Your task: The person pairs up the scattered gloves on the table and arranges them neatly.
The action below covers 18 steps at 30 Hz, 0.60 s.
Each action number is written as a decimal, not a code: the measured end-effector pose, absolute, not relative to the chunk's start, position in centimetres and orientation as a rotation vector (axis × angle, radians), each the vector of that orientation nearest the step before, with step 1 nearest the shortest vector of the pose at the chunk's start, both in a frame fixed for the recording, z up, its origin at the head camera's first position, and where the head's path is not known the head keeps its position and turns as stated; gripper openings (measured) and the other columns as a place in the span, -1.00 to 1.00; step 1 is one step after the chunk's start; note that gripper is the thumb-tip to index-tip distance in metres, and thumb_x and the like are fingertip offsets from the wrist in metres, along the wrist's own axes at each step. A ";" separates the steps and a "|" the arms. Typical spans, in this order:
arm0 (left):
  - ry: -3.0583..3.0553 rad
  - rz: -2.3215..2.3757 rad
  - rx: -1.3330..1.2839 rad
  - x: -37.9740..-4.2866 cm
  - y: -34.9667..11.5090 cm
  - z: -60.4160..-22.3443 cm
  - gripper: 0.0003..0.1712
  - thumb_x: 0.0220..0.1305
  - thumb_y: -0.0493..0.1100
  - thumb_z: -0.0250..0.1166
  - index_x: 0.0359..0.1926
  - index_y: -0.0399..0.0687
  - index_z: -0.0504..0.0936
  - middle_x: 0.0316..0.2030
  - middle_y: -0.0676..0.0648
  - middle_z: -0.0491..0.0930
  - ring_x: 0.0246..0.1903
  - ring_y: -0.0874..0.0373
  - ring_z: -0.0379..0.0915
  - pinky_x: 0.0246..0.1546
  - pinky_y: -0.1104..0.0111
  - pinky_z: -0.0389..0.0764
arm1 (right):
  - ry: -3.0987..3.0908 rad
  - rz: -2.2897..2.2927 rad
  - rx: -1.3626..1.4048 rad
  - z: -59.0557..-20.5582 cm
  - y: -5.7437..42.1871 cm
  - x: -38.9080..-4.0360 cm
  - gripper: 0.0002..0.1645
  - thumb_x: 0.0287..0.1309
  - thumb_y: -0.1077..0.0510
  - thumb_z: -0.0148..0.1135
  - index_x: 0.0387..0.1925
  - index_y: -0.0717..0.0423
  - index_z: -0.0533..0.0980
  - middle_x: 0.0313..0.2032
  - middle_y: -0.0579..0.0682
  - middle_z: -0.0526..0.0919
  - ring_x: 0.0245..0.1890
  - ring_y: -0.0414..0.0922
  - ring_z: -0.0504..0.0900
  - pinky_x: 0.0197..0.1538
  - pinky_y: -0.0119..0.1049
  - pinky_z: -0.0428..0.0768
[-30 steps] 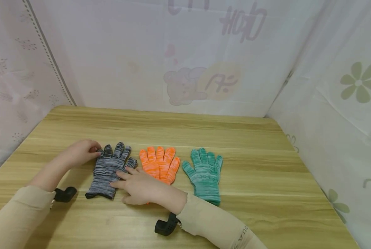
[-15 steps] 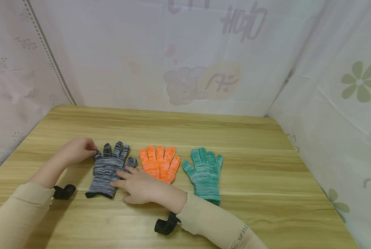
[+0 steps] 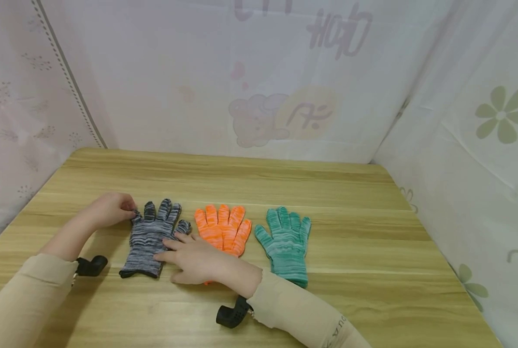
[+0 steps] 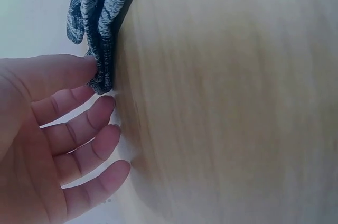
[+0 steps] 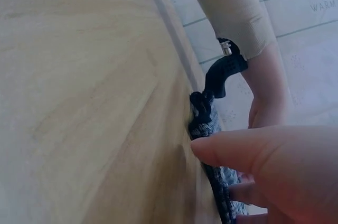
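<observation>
A black-and-grey knitted glove [image 3: 148,239] lies flat at the left of the row, fingers pointing away from me. My left hand [image 3: 111,209] pinches the tip of its leftmost finger between thumb and forefinger; in the left wrist view the other fingers [image 4: 97,145] are spread apart. With fingers spread, my right hand [image 3: 198,261] rests on the right side of the same glove's palm. An orange glove [image 3: 222,227] lies just beyond the right hand, its cuff mostly hidden under the hand and wrist. To the right is a green glove [image 3: 287,246], touched by neither hand.
The gloves lie on a wood-grain table [image 3: 372,251] with rounded far corners. Printed curtains [image 3: 176,72] hang behind it and at both sides. Black wrist-camera mounts [image 3: 233,314] sit under both forearms, low over the table.
Over the last second my left hand has shifted slightly left, drawing the grey glove's leftmost finger outward. My right hand and the other gloves have stayed in place.
</observation>
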State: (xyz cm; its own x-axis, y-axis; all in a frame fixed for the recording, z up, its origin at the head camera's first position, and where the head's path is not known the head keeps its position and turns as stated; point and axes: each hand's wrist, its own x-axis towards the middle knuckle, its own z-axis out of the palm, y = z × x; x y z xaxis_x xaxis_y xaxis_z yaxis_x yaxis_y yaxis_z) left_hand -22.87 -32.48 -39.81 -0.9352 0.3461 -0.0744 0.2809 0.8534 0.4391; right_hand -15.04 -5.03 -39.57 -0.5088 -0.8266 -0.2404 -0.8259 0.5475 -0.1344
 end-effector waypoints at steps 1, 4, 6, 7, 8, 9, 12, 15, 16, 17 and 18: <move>2.875 0.649 0.486 -22.9 -32.5 -39.8 -0.87 0.17 -0.26 0.31 -0.34 -0.28 0.59 -0.44 -0.08 0.61 -0.38 -0.03 0.52 -0.33 0.02 0.50 | 2.510 -0.017 -1.374 -39.5 -4.9 -15.1 -0.30 0.30 -0.20 0.10 0.43 -0.40 0.15 0.45 -0.12 0.04 0.44 -0.03 -0.08 0.39 0.05 -0.07; 2.868 0.652 0.476 -22.7 -32.5 -39.7 -0.85 0.19 -0.24 0.30 -0.31 -0.28 0.60 -0.43 -0.09 0.61 -0.38 -0.03 0.52 -0.34 0.03 0.50 | 2.522 -0.074 -1.370 -39.2 -4.3 -15.4 -0.30 0.31 -0.18 0.10 0.43 -0.35 0.16 0.44 -0.08 0.06 0.44 -0.03 -0.08 0.40 0.03 -0.11; 2.869 0.650 0.470 -22.7 -32.3 -39.7 -0.83 0.22 -0.21 0.28 -0.29 -0.28 0.61 -0.41 -0.08 0.61 -0.37 -0.02 0.52 -0.32 0.03 0.50 | 2.538 -0.130 -1.363 -38.9 -3.5 -15.7 -0.31 0.33 -0.17 0.08 0.44 -0.29 0.17 0.44 -0.04 0.07 0.44 -0.02 -0.07 0.40 -0.01 -0.09; 2.867 0.654 0.470 -22.7 -32.3 -39.6 -0.82 0.24 -0.19 0.27 -0.27 -0.28 0.61 -0.41 -0.08 0.61 -0.37 -0.02 0.52 -0.33 0.03 0.50 | 2.548 -0.158 -1.363 -38.8 -2.9 -15.9 -0.31 0.34 -0.17 0.07 0.44 -0.25 0.17 0.44 -0.02 0.08 0.44 -0.02 -0.06 0.40 -0.03 -0.07; 2.867 0.658 0.470 -22.6 -32.2 -39.5 -0.80 0.26 -0.18 0.26 -0.26 -0.28 0.61 -0.40 -0.09 0.61 -0.36 -0.03 0.52 -0.33 0.03 0.49 | 2.558 -0.195 -1.351 -38.6 -2.4 -16.1 -0.31 0.35 -0.17 0.06 0.44 -0.22 0.17 0.44 0.00 0.08 0.44 -0.03 -0.06 0.40 -0.06 -0.06; 2.865 0.667 0.466 -22.6 -32.2 -39.5 -0.79 0.28 -0.17 0.24 -0.25 -0.29 0.60 -0.39 -0.10 0.61 -0.36 -0.03 0.52 -0.33 0.03 0.49 | 2.568 -0.229 -1.338 -38.4 -1.7 -16.2 -0.31 0.35 -0.18 0.05 0.44 -0.19 0.17 0.44 0.01 0.08 0.44 -0.04 -0.05 0.40 -0.08 -0.04; 2.869 0.681 0.450 -22.4 -32.2 -39.3 -0.74 0.32 -0.14 0.21 -0.21 -0.32 0.59 -0.36 -0.16 0.60 -0.34 -0.07 0.51 -0.34 0.04 0.49 | 2.591 -0.337 -1.298 -37.6 0.3 -16.7 -0.31 0.37 -0.18 0.02 0.44 -0.11 0.18 0.43 0.03 0.10 0.44 -0.06 -0.02 0.39 -0.11 0.02; 2.885 0.701 0.410 -22.2 -32.1 -39.1 -0.70 0.35 -0.13 0.17 -0.15 -0.34 0.57 -0.30 -0.21 0.58 -0.30 -0.10 0.49 -0.34 0.04 0.49 | 2.602 -0.428 -1.232 -36.7 2.3 -17.1 -0.28 0.37 -0.16 0.04 0.45 -0.08 0.15 0.44 0.04 0.07 0.44 -0.03 -0.02 0.37 -0.08 0.09; 2.895 0.699 0.398 -22.2 -32.1 -39.0 -0.69 0.37 -0.11 0.16 -0.13 -0.34 0.56 -0.28 -0.23 0.58 -0.28 -0.12 0.49 -0.34 0.04 0.49 | 2.608 -0.451 -1.207 -36.5 2.9 -17.2 -0.28 0.37 -0.16 0.04 0.45 -0.08 0.14 0.45 0.04 0.06 0.44 -0.01 -0.03 0.36 -0.06 0.12; 2.906 0.700 0.389 -22.2 -32.0 -38.9 -0.67 0.37 -0.10 0.16 -0.10 -0.34 0.56 -0.26 -0.25 0.57 -0.27 -0.13 0.49 -0.33 0.03 0.50 | 2.616 -0.472 -1.183 -36.2 3.5 -17.3 -0.27 0.36 -0.15 0.05 0.46 -0.07 0.13 0.45 0.05 0.05 0.44 0.01 -0.03 0.36 -0.04 0.13; 2.921 0.697 0.385 -22.1 -31.9 -38.8 -0.65 0.38 -0.09 0.14 -0.08 -0.35 0.55 -0.23 -0.27 0.57 -0.25 -0.16 0.49 -0.31 0.02 0.50 | 2.630 -0.487 -1.157 -35.9 4.1 -17.4 -0.26 0.36 -0.15 0.06 0.46 -0.07 0.13 0.45 0.06 0.05 0.44 0.02 -0.03 0.35 -0.03 0.14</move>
